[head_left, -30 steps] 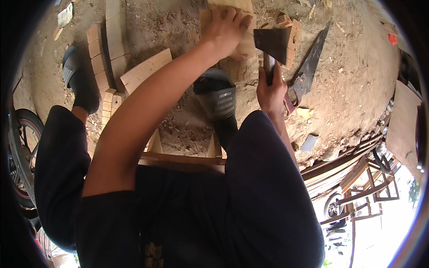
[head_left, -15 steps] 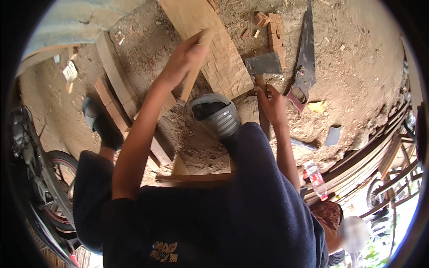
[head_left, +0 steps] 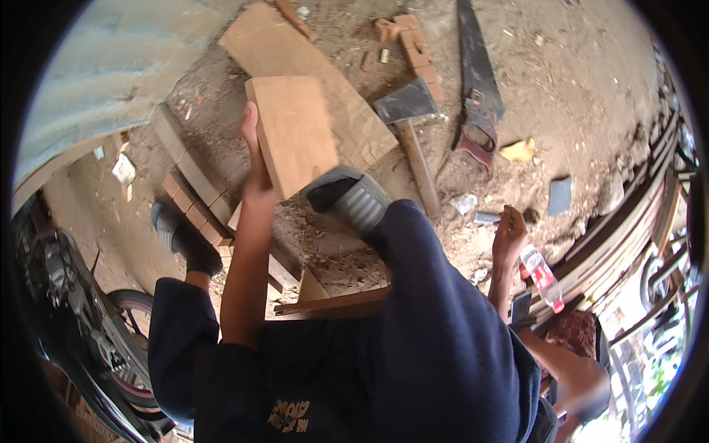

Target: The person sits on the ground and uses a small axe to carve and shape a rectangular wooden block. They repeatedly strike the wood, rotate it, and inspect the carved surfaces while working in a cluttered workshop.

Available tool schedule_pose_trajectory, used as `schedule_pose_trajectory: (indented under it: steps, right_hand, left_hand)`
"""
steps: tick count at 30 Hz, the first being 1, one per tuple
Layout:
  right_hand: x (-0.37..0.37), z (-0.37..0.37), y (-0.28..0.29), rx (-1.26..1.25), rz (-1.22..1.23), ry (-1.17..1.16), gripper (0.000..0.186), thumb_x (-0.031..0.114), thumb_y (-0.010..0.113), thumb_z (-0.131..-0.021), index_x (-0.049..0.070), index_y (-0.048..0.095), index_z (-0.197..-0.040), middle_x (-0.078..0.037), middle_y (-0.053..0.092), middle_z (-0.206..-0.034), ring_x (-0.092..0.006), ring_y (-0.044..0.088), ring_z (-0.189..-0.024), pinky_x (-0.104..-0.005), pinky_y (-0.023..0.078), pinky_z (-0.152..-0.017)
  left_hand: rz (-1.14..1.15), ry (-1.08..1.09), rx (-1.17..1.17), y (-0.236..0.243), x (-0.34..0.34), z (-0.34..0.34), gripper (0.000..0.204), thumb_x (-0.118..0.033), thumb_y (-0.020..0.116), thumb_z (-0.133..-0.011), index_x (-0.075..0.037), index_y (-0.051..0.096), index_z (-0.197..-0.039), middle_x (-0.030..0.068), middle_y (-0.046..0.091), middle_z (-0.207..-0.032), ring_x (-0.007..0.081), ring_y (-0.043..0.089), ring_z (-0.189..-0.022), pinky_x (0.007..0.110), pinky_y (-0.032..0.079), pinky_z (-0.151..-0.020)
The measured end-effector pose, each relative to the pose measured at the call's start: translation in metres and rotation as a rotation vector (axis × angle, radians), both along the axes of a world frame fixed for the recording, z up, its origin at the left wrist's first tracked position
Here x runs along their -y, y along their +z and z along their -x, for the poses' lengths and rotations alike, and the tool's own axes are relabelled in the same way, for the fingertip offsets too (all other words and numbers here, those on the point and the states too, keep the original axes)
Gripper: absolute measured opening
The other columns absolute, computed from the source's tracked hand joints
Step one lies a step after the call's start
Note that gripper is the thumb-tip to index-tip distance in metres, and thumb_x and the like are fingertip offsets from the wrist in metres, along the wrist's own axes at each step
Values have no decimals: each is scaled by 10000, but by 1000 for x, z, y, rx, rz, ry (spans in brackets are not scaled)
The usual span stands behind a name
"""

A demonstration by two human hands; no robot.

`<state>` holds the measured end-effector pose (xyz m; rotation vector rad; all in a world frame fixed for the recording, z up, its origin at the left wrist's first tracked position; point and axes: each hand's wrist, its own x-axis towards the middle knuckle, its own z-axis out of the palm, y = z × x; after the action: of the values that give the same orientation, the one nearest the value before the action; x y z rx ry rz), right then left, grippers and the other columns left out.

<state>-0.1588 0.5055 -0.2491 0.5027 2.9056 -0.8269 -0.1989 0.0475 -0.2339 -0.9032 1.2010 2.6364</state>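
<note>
My left hand (head_left: 253, 148) grips the side of a pale rectangular wooden block (head_left: 292, 133), tilted over a long board (head_left: 365, 140) on the dirt. An axe (head_left: 419, 167) lies right of the board, its dark head toward the bricks. Beyond it is a handsaw (head_left: 480, 88) with a reddish handle. My right hand (head_left: 509, 232) is raised near a metal tool (head_left: 485, 218) on the ground, its fingers curled; whether anything is in them is unclear. My sandalled right foot (head_left: 351, 199) is beside the board.
Bricks (head_left: 413, 48), timber offcuts (head_left: 185, 148), a corrugated sheet (head_left: 103, 88) at left and a motorbike (head_left: 74, 303) lower left. Stacked planks (head_left: 605, 244) run along the right. A plastic bottle (head_left: 540, 277) lies near a seated person (head_left: 561, 362) at lower right.
My right hand has let go of the axe, now lying down, and moved right and lower. My left hand now holds the wooden block broad face up, shifted down-left from where it was.
</note>
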Motion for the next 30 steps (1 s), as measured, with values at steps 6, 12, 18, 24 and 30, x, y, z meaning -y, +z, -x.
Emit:
schedule_pose_trajectory:
  steps: [6,12,18,24,30]
  right_hand:
    - [-36,-38,-6,113,-91,-81,220,81,584,-909,1,685,-1087,-164,719,-956,-244,716,-798,-333,560,-693]
    - [7,-41,-6,151,-34,14,190,80,608,-910,13,706,-1058,-189,706,-1008,-283,710,-789,-364,550,-696]
    - [62,-21,-17,124,133,93,171,66,609,-909,3,695,-1043,-220,689,-998,-367,677,-840,-393,524,-744]
    - [49,-14,-49,156,-46,-7,205,158,664,-868,9,722,-994,-226,691,-818,-353,693,-739,-411,511,-671]
    - [51,1,-36,238,-114,85,263,190,716,-805,30,753,-1009,-194,733,-901,-254,722,-751,-350,541,-692]
  left_hand:
    - [1067,-12,495,-9,6,15,1118,-704,666,-751,9,246,-1503,331,391,-1415,399,441,-1315,490,433,-1036]
    - [1117,-392,828,-23,-2,31,1280,-804,660,-664,49,194,-1497,350,272,-1438,500,466,-1246,526,561,-863]
    - [1085,-430,850,-26,9,21,1128,-760,660,-718,97,365,-1390,347,456,-1299,395,630,-1039,373,631,-539]
    - [930,-401,752,-29,23,1,799,-550,736,-796,139,552,-1155,271,652,-995,284,690,-550,336,595,-438]
    - [932,-172,569,-24,20,-17,755,-423,709,-869,194,468,-1230,324,639,-993,321,707,-603,355,602,-455]
